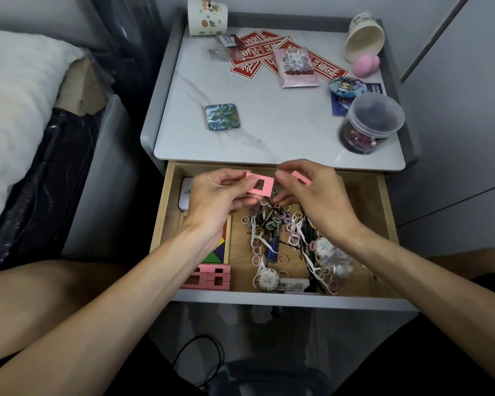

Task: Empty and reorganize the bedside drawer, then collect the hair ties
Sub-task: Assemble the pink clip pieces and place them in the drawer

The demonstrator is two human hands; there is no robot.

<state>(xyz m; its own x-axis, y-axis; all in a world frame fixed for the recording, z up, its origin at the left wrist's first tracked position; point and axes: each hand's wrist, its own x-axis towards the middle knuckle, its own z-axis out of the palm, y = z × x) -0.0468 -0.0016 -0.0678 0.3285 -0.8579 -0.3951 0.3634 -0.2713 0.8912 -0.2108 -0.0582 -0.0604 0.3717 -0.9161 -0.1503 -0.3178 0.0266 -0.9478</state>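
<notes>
The bed [15,115] fills the nine o'clock side, and the bedside cabinet's white marbled worktop [269,124] sits at twelve o'clock, carrying two paper cups, red cards, a pink packet and a clear lidded jar [372,122] at two o'clock. Below it the wooden drawer [383,212] stands pulled open at centre. Over its back edge the left hand [220,195] has its fingers [235,181] closed around a pink square frame piece [260,186], pinched by its left side (thumb on top, the frame's little window clearly visible). At about one o'clock from it, the right hand [317,195] pinches a second, smaller-looking pink piece [301,178] between thumb and forefinger; the two pieces sit near each other, not touching. The hair ties [272,224], small pastel loops in pink, beige and grey, lie scattered across the drawer floor under the hands, tangled with black hairpins and white strips. More pink frame blocks [209,277] are stacked at the drawer's seven o'clock corner.
</notes>
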